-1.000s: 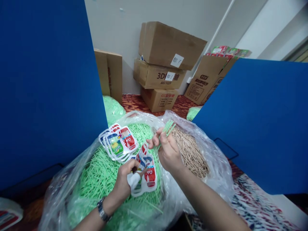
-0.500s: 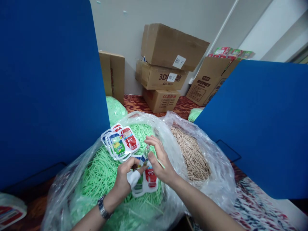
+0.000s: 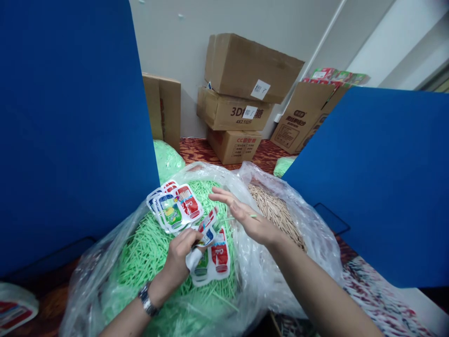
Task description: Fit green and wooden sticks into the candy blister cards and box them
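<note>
- Left hand [image 3: 179,252] is pinched tight on 1 printed pouch [image 3: 214,257], low over the bag of green sticks [image 3: 147,255].
- Right hand [image 3: 247,219] hangs flat with fingers spread wide, just beside that pouch.
- A fan of pouches [image 3: 175,208] lies on the green heap, and the brown sticks [image 3: 280,217] sit bagged to the right.

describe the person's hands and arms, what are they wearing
The left hand and right hand are bare, no gloves or rings visible. No sleeves show on either forearm. A silvery metal-link wristwatch sits on the left wrist; the right wrist wears nothing.
</note>
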Demonstrator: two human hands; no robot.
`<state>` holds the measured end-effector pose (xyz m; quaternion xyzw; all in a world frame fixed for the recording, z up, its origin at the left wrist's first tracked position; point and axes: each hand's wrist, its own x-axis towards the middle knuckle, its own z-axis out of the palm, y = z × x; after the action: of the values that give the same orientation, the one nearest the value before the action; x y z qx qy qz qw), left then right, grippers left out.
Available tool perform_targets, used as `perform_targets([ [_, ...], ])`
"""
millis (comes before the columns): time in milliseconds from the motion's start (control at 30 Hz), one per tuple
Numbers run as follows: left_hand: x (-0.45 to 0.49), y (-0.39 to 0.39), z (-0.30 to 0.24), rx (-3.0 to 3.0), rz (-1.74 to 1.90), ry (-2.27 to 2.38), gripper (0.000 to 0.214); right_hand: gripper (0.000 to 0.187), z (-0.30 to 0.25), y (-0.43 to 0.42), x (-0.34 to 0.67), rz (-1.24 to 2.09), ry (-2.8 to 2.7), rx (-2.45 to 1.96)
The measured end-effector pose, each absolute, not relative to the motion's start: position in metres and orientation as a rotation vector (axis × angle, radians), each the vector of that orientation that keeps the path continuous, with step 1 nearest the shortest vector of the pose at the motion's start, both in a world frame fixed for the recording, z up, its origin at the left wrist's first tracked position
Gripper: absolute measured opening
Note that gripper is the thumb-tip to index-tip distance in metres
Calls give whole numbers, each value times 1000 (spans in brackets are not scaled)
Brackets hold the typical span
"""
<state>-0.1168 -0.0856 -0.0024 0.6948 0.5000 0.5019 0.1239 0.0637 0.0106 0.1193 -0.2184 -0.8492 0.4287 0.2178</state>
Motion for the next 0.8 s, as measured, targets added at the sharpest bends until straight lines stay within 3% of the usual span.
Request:
perform_targets([
  [167, -117, -85, -8, 2132, 1489, 1409, 8, 50, 111, 6, 54, 1011, -2681, -602],
  [267, -114, -87, -2, 2134, 1499, 1374, 7, 63, 103, 5, 48, 834, -2605, -718],
  [400, -114, -90, 2, 1927, 1446, 1383, 9, 80, 93, 17, 56, 1106, -2216, -576],
  [633, -114, -89, -7, 1322, 1435, 1292, 23, 45, 23, 21, 52, 1632, -1631, -680],
  [800, -109, -88, -2, 1012, 1572, 1222, 26, 22, 11, 10, 42, 1510, -1516, -682],
])
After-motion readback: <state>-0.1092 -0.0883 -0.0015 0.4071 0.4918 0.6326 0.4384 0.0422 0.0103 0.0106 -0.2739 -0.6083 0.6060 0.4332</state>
